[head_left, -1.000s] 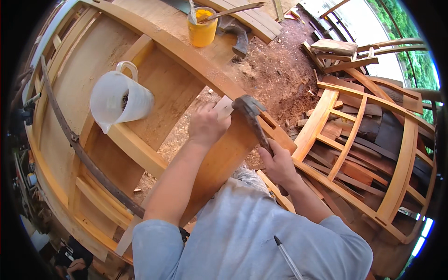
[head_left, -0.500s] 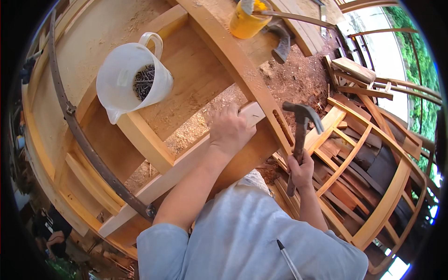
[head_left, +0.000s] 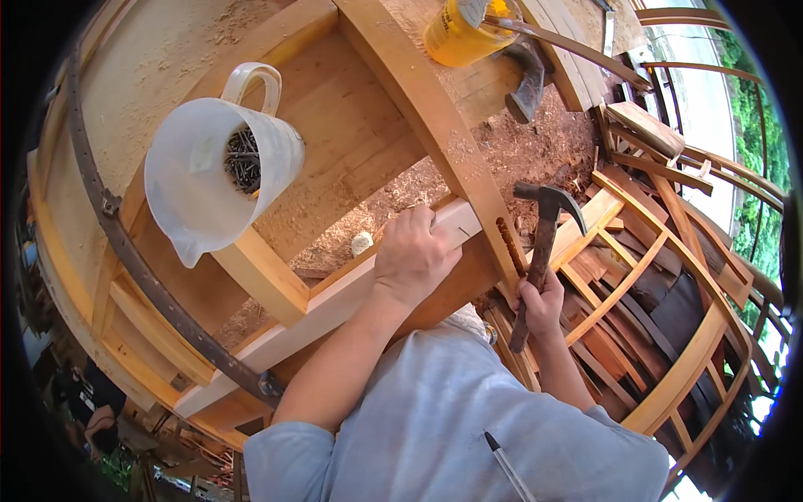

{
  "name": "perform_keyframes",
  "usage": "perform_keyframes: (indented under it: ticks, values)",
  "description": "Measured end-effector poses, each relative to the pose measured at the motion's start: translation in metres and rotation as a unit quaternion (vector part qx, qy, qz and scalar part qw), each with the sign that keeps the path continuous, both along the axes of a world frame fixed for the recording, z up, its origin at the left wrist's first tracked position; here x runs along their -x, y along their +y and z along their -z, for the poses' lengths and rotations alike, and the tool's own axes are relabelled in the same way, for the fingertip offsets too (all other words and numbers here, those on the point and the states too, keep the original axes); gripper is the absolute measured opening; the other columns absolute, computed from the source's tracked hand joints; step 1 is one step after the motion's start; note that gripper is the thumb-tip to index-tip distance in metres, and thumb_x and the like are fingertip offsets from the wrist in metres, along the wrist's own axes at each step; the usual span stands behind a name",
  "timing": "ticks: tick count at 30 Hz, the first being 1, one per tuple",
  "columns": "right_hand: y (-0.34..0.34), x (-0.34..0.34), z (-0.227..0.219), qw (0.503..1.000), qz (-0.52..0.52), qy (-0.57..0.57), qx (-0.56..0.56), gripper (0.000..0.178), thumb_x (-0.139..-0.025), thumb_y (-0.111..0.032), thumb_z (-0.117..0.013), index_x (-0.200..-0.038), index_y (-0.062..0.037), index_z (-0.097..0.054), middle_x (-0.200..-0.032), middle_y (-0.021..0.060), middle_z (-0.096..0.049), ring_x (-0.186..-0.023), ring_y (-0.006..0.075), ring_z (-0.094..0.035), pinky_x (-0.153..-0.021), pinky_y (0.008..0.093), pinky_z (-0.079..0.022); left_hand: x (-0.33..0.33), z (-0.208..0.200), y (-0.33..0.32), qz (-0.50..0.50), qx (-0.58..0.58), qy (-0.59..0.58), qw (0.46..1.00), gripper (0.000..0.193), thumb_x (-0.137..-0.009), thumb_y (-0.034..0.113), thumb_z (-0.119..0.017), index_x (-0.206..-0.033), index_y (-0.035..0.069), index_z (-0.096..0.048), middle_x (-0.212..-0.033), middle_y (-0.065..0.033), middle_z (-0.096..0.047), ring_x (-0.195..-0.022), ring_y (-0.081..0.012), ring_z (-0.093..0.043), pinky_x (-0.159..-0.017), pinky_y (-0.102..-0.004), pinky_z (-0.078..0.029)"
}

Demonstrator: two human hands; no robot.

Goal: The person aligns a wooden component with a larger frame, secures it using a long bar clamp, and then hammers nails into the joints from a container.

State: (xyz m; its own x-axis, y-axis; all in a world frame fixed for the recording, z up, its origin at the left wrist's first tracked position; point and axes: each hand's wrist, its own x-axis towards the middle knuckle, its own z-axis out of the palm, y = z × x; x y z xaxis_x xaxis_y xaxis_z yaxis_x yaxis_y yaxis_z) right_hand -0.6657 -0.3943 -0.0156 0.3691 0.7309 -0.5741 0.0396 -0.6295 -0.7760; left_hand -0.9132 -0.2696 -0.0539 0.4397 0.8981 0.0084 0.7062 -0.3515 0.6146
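Observation:
My left hand (head_left: 411,258) is closed over a pale wooden strip (head_left: 335,311), fingers wrapped across its top edge. Just right of the knuckles, a thin nail (head_left: 465,231) shows at the strip's end. That end meets a curved wooden frame piece (head_left: 456,159) with a long slot in it. In my right hand (head_left: 542,303) is a claw hammer (head_left: 542,251), gripped by its handle with the head up, apart from the strip. To the left, a translucent plastic jug (head_left: 213,180) holding many nails rests on the woodwork.
A yellow container (head_left: 468,33) stands at the far side, beside a dark curved metal tool (head_left: 527,84). A dark metal strap (head_left: 142,251) arcs across the left. At right lie a slatted wooden frame (head_left: 640,280) and stacked boards. Another person (head_left: 96,410) is at lower left.
The view has shifted slightly, so the jug appears lower and further left. My left hand keeps its hold on the strip, and the hammer stays raised in my right hand.

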Motion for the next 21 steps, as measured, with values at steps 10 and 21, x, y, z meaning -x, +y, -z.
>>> perform_keyframes:
  ticks: [10,21]
  values:
    - [0.017,0.053,-0.088,0.99,-0.044,-0.031,-0.131,0.032,-0.085,0.002,-0.058,-0.117,0.0038,-0.056,-0.079,0.0029,-0.061,-0.064,0.0093,-0.056,-0.059,0.0256,-0.046,-0.002,0.003,0.0,-0.004,-0.047,0.02,0.999,0.033,-0.073,0.035,-0.078,-0.086,0.005,-0.071,-0.1,-0.0095,-0.063,-0.094,-0.0278,-0.063,-0.084,-0.0415,-0.051]
    - [-0.013,0.065,-0.121,0.973,-0.197,-0.123,-0.012,0.019,-0.095,-0.014,-0.065,-0.105,0.0012,-0.06,-0.074,0.0075,-0.056,-0.066,0.0144,-0.053,-0.062,0.0322,-0.045,-0.007,0.008,-0.001,-0.028,-0.098,0.039,0.994,0.033,-0.076,0.038,-0.074,-0.086,0.007,-0.074,-0.097,-0.011,-0.067,-0.093,-0.0289,-0.065,-0.089,-0.041,-0.048]
